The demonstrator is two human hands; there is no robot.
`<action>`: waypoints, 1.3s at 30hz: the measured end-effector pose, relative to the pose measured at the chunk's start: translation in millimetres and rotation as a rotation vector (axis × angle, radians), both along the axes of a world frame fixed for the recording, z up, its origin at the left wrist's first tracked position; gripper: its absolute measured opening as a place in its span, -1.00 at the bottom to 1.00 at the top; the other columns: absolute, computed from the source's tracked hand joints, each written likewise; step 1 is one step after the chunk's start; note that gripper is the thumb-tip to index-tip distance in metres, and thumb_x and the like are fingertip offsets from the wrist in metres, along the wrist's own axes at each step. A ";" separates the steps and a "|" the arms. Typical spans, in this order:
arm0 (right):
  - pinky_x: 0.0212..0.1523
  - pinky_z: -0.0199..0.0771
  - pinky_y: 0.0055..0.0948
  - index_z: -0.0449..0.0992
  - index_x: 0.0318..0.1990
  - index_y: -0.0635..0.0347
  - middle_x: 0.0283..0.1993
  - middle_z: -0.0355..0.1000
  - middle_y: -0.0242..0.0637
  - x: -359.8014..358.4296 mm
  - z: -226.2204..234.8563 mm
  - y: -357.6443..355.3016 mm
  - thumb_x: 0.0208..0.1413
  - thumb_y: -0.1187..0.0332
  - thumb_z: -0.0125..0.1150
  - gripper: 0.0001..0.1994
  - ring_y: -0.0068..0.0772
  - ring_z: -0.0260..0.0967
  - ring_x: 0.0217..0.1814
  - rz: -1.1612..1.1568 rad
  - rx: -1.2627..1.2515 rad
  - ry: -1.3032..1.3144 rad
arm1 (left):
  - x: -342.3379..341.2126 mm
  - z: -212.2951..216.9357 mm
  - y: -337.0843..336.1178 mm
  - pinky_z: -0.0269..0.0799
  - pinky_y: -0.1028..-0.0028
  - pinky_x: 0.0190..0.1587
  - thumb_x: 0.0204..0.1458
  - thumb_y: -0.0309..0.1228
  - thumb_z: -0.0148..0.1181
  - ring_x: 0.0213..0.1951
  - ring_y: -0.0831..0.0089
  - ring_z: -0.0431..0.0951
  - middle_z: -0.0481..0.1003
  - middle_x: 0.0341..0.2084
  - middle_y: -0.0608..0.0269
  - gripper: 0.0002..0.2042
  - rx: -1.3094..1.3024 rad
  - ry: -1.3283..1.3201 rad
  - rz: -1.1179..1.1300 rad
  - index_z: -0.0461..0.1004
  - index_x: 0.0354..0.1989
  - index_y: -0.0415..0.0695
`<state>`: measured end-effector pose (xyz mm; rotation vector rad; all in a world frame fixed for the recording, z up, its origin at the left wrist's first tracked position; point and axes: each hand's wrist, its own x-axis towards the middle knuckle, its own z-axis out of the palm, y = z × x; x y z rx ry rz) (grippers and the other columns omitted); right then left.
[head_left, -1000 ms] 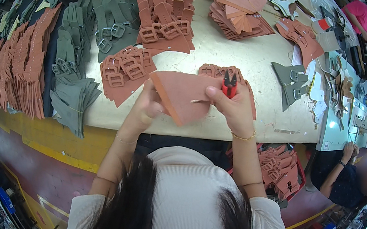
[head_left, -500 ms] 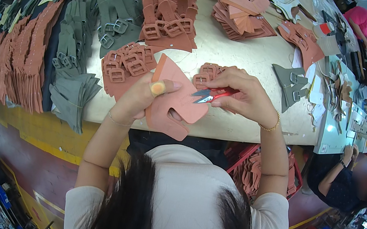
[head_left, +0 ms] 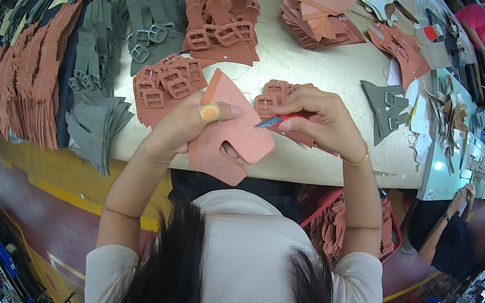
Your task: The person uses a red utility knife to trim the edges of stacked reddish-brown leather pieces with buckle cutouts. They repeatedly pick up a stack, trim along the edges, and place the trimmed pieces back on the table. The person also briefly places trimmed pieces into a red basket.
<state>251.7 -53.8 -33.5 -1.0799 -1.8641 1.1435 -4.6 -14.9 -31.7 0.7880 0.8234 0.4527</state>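
Note:
My left hand (head_left: 187, 118) is closed on a pink leather piece (head_left: 226, 133) with a slot cut in its near part and a line of stitching. A yellowish cover wraps the left thumb, which presses on the piece's face. My right hand (head_left: 318, 119) grips small red-handled thread snips (head_left: 272, 121), with the blades pressed together and their tip at the stitching. Just beyond the right hand lies a leather piece with covered buckles (head_left: 275, 93), partly hidden by the fingers. Left of my left hand rests a stack of buckled reddish pieces (head_left: 160, 89).
Green buckled straps (head_left: 97, 44) and reddish strips (head_left: 34, 72) are piled at the left. More reddish pieces (head_left: 320, 10) lie at the back. A green buckled piece (head_left: 384, 111) sits at right. A red crate (head_left: 396, 232) stands below the table edge; a co-worker (head_left: 453, 232) sits at far right.
The snips' blades have closed from spread apart, and their tip remains near the stitching. The leather piece has shifted very slightly in my left hand.

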 end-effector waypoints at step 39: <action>-0.32 0.45 -0.56 0.56 -0.18 0.28 -0.23 0.36 -0.23 -74.1 -24.7 -36.7 -0.19 0.46 0.49 -0.65 -0.45 0.37 -0.27 -0.755 0.351 0.105 | 28.3 4.7 -15.3 0.46 0.22 0.04 0.28 0.01 -0.30 -0.02 0.15 0.48 0.35 0.02 -0.03 -0.40 0.338 -0.404 0.546 0.16 0.17 -0.35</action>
